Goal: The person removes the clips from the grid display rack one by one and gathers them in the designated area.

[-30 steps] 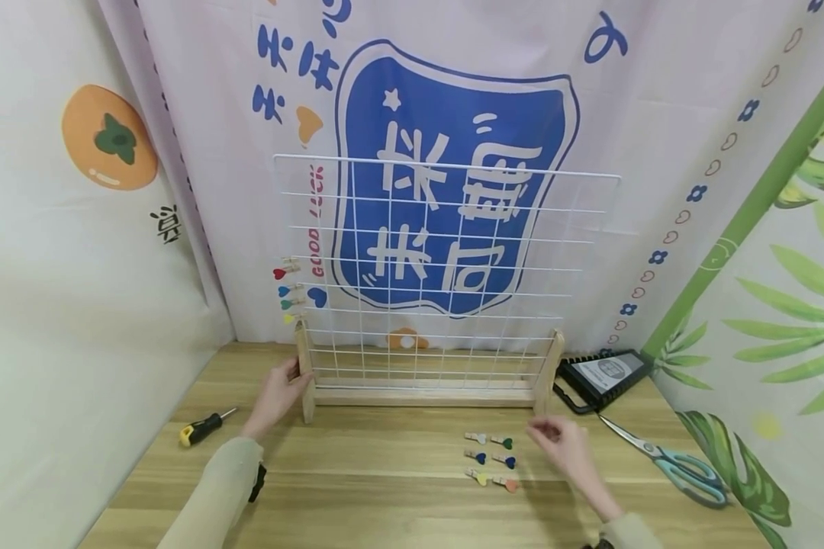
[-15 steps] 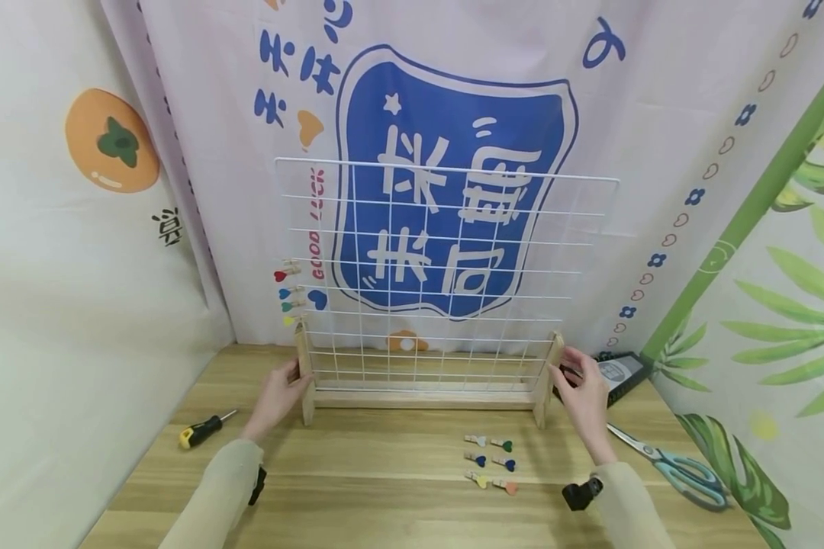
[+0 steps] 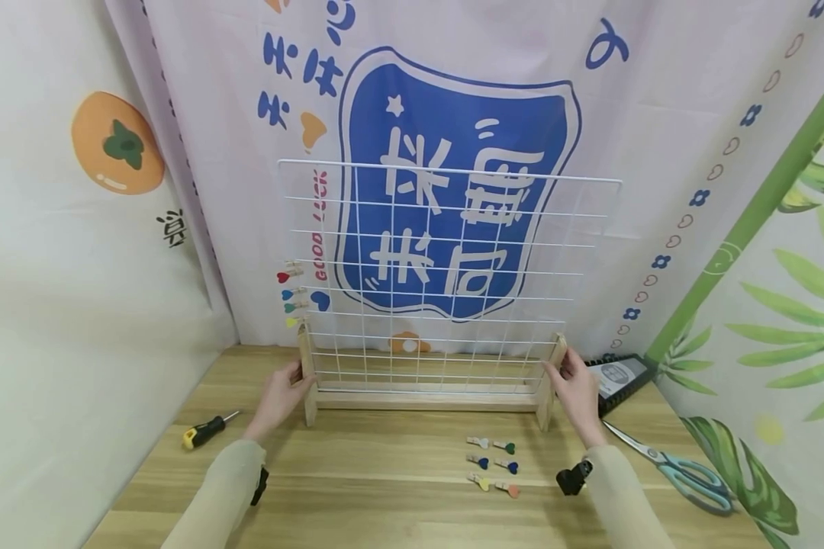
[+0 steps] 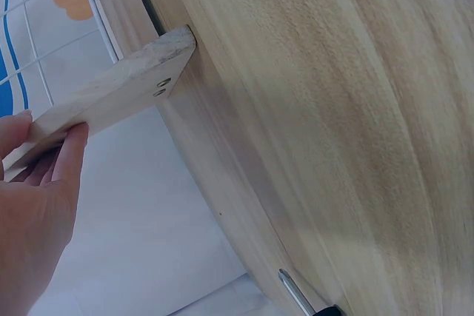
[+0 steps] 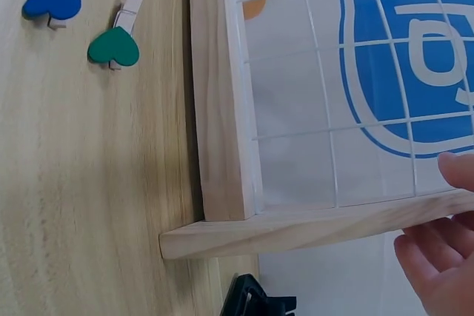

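Observation:
A white wire grid (image 3: 449, 171) stands upright in a wooden stand joined by a low crossbar (image 3: 426, 401). My left hand (image 3: 280, 398) grips the left post (image 3: 306, 347), its thumb and fingers on either side; the left wrist view shows this post (image 4: 122, 90) with two screw holes near its foot. On the opposite side my right hand (image 3: 578, 390) holds the right post (image 3: 545, 404) between thumb and fingers. Small heart clothespins, among them a red one (image 3: 284, 277) and a yellow one (image 3: 291, 322), hang along the grid's left edge.
Several loose heart clothespins lie in front of the stand, including a green one (image 3: 505, 447) and an orange one (image 3: 508, 489). A screwdriver (image 3: 206, 433) rests at left. Scissors (image 3: 687, 473) and a black packaged item (image 3: 618, 379) lie at right. A printed curtain (image 3: 453, 46) hangs behind.
My right hand has moved up and back from beside the loose clothespins to the right post and now holds it. The left hand keeps its grip on the left post.

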A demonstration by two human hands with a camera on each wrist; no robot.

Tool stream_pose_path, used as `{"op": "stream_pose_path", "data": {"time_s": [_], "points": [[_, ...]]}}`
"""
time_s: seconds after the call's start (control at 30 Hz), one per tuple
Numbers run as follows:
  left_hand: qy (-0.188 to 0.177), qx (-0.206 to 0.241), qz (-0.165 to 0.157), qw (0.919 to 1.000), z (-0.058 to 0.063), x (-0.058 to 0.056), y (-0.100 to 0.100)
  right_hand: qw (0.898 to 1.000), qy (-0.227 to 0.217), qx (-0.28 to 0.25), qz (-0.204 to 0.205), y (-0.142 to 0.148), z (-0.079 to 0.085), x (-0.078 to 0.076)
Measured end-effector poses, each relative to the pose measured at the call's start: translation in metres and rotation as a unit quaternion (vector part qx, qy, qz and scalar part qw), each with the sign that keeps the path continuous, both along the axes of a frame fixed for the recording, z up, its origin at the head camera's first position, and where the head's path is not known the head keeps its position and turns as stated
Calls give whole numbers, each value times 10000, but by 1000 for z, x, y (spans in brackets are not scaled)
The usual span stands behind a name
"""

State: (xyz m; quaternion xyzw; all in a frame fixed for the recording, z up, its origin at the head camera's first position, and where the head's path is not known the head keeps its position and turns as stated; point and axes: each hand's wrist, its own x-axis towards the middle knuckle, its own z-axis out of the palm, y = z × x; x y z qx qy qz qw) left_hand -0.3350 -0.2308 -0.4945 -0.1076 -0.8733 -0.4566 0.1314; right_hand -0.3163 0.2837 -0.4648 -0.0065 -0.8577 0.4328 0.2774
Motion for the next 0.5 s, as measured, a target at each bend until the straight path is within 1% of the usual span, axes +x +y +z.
{"op": "stream_pose_path", "data": {"time_s": [0.23, 0.5], "points": [[15, 71, -29, 10000, 0, 0, 3, 9994, 34, 241, -238, 2, -6, -6], [-14, 83, -22, 10000, 0, 1, 2, 9988, 113, 245, -404, 2, -7, -10]]}}
